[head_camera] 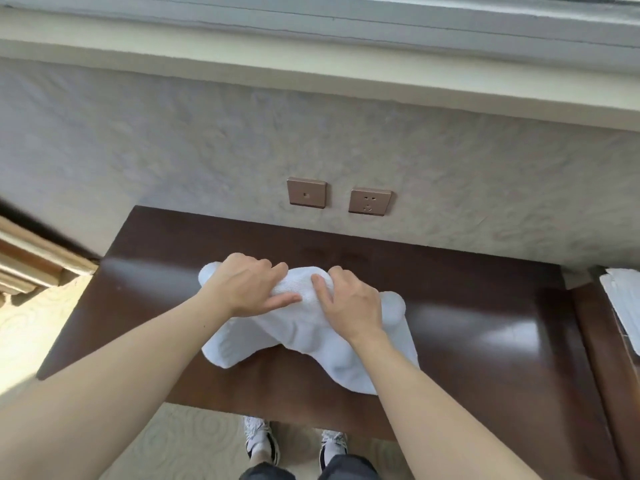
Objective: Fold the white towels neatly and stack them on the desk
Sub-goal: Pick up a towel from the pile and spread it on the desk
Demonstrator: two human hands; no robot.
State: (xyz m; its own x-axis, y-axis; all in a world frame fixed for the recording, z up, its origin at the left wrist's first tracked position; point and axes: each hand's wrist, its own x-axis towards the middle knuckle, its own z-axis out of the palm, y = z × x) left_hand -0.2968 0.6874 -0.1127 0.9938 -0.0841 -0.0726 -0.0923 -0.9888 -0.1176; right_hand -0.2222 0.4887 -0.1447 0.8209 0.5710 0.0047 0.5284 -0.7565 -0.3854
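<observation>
Lying rumpled and partly bunched near the middle of the dark glossy desk (485, 306), the white towel (311, 327) has its raised far fold pinched between curled fingers and thumb of both the left hand (247, 285) and right hand (349, 303).

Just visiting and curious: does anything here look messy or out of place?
Only the white towel: it lies bunched and lumpy on the dark desk, gripped by the left hand and right hand, not yet folded. Nothing looks spilled or damaged.
</observation>
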